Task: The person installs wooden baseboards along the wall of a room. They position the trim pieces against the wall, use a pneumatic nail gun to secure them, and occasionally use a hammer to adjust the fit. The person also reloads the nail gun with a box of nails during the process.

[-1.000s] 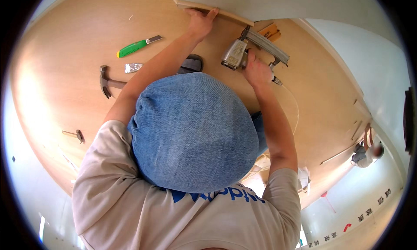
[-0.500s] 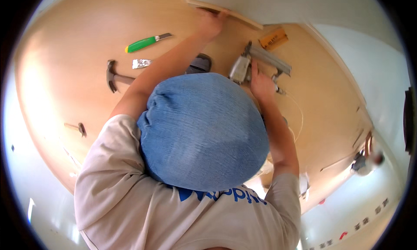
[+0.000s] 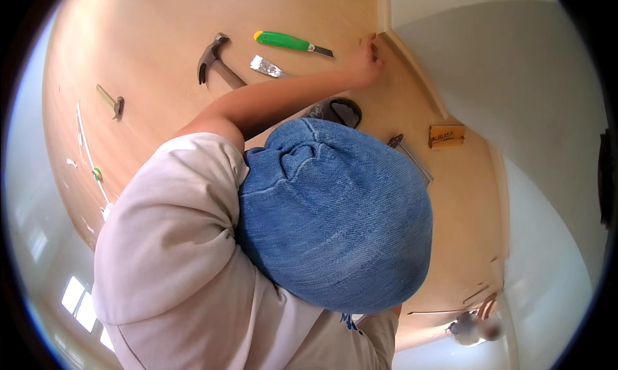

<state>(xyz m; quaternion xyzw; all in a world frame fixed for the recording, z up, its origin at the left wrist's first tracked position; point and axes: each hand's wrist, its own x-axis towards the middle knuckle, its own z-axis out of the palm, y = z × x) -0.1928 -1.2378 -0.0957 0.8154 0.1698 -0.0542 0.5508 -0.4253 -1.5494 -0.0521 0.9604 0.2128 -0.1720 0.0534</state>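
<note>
My left hand (image 3: 365,66) is beside the wooden skirting strip (image 3: 415,74) at the foot of the wall. Its fingers are curled together, and anything small between them does not show. Denim-covered knees fill the middle and hide my right hand. Past the knees, only part of a nail gun (image 3: 412,156) shows on the wood-coloured floor. Left of my left hand lies a green utility knife (image 3: 286,42) with its blade out. Near it are a shiny silver piece (image 3: 266,66) and a claw hammer (image 3: 215,62), whose handle end is behind my forearm.
A small orange-brown box (image 3: 447,136) stands by the wall, right of the nail gun. Farther left lie a smaller hammer (image 3: 113,103) and a thin white cord (image 3: 87,141). Another person (image 3: 473,328) is low at the far lower right. My dark shoe (image 3: 344,112) shows past the knees.
My view has turned, so tools and wall sit differently in it. My left hand has come off the skirting strip's edge. My right hand, earlier at the nail gun, is now hidden.
</note>
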